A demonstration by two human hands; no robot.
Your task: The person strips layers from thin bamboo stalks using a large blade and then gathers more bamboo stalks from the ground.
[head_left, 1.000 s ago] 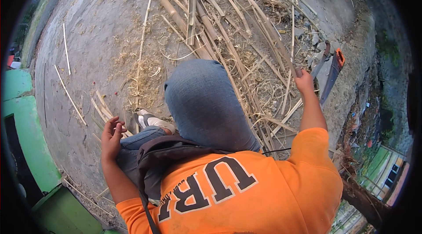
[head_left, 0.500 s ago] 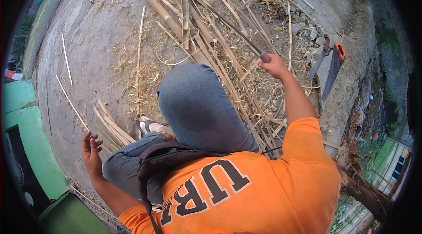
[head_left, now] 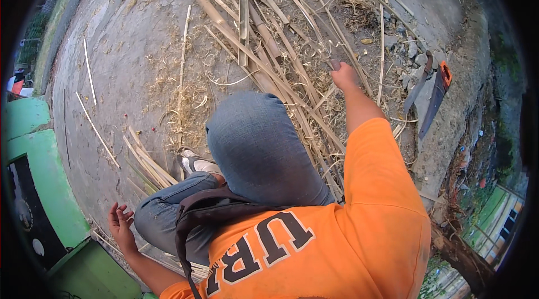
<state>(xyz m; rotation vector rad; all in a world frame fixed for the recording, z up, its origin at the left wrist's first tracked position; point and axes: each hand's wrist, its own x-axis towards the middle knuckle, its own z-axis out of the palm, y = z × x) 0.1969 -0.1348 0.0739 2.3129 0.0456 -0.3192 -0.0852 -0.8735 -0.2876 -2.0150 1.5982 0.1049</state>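
Bamboo strips strewn over dusty concrete ground, outdoors

A pile of split bamboo strips, pale tan and dry, is spread across the upper centre of the frame, lying crisscrossed on the concrete. One thin strip is gripped right of centre.

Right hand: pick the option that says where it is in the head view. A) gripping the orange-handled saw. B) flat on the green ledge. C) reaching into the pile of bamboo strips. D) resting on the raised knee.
C: the right hand is stretched out into the pile of bamboo strips, closed around thin strips there, well apart from the saw.
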